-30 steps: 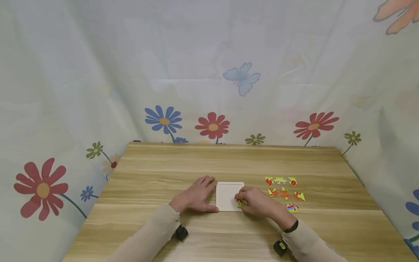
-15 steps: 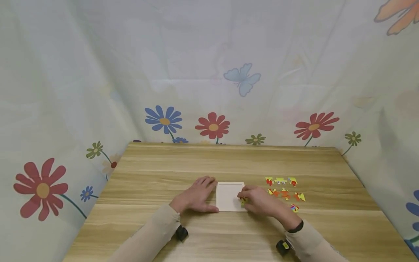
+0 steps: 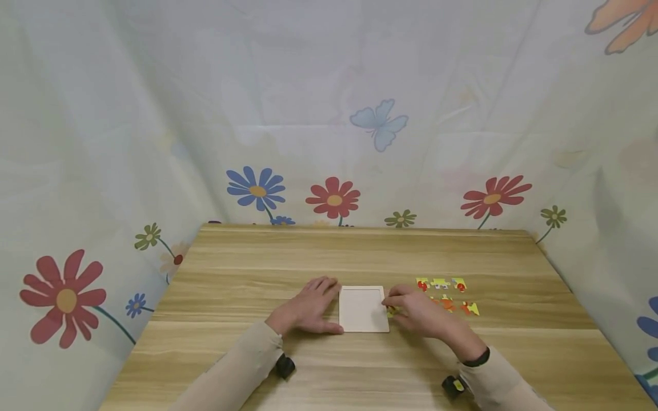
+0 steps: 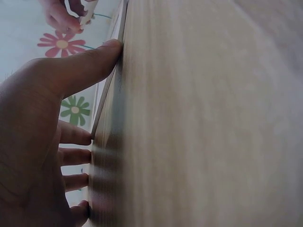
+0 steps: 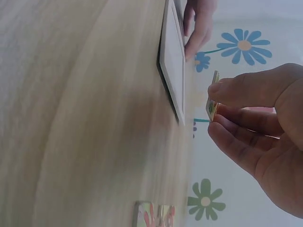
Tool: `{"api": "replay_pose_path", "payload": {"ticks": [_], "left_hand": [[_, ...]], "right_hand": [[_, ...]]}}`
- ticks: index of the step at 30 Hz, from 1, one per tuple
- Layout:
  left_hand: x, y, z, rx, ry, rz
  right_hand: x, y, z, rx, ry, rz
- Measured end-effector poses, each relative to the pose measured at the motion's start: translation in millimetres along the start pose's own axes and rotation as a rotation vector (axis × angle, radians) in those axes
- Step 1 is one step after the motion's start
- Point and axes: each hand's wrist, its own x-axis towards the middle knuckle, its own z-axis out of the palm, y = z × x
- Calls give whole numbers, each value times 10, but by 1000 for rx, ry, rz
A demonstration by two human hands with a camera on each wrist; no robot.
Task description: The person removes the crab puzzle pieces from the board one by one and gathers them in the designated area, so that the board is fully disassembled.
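A square white puzzle tray (image 3: 364,311) with a raised rim lies on the wooden table, its inside bare. My left hand (image 3: 310,307) rests at the tray's left side, with thumb and forefinger touching its edge and the fingers spread and fairly straight. In the right wrist view, my right hand (image 5: 258,111) pinches a thin puzzle piece (image 5: 212,100) between thumb and fingers, up off the table and past the tray's right edge. That piece shows yellow-green in the head view, mostly covered by the fingers.
Several yellow, red and orange puzzle pieces (image 3: 440,283) lie in rows on the table (image 3: 308,251) right of the tray. The right hand and forearm cover part of the nearer rows. A flower-printed curtain (image 3: 288,137) hangs behind and beside the table.
My right hand has moved right with its puzzle piece, from over the tray to its right edge, and now hides the nearest loose piece. The left hand stays put.
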Motion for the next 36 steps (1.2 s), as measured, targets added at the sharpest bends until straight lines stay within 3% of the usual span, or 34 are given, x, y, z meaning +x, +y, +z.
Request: {"api": "replay_pose_path", "payload": {"ticks": [26, 36], "left_hand": [[0, 12, -32, -2, -18, -17], [0, 23, -34, -7, -9, -6]], "right_hand": [[-370, 221, -333, -63, 60, 85], [-518, 314, -421, -20, 80, 182]]}}
